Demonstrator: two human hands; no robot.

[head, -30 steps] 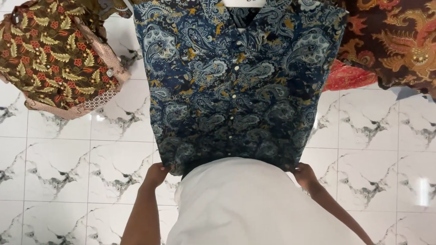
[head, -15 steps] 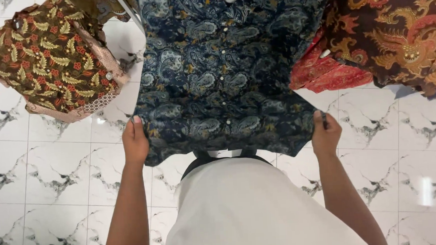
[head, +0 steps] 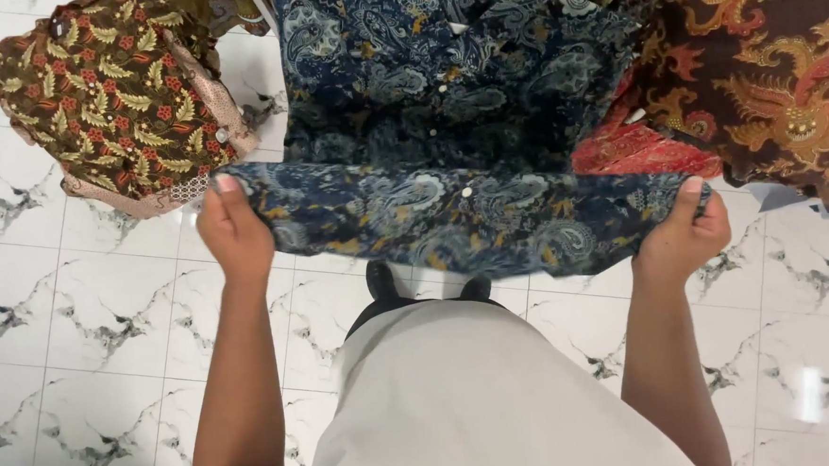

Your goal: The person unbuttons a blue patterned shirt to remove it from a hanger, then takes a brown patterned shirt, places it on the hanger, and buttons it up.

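The left hand pinches the left end of the blue shirt's hem, thumb on top and the fingers curled under the cloth. The right hand does the same at the right end, thumb up over the edge. Both hands grasp the shirt and nothing else.

Between them the hem is lifted and drawn out into a level band across the middle of the frame, with one white button showing near its centre. Above that band the rest of the shirt runs up to the top of the frame, front side showing, buttoned, its collar at the top edge under a white tag. Whether it hangs from a hanger or a rail cannot be told; the top is cut off.

As for progress, judged from how things lie: the bottom is raised and spread, but the shirt is neither folded nor taken off whatever holds it up. The lower part is only turned up towards the camera, so most of the handling looks to be left.

At upper left a brown leaf-print garment hangs beside the shirt. At upper right a brown dragon-print cloth hangs, with a red cloth just under its edge. Below lies the white marbled tile floor, and two dark shoes show under the hem, above the person's pale clothing.
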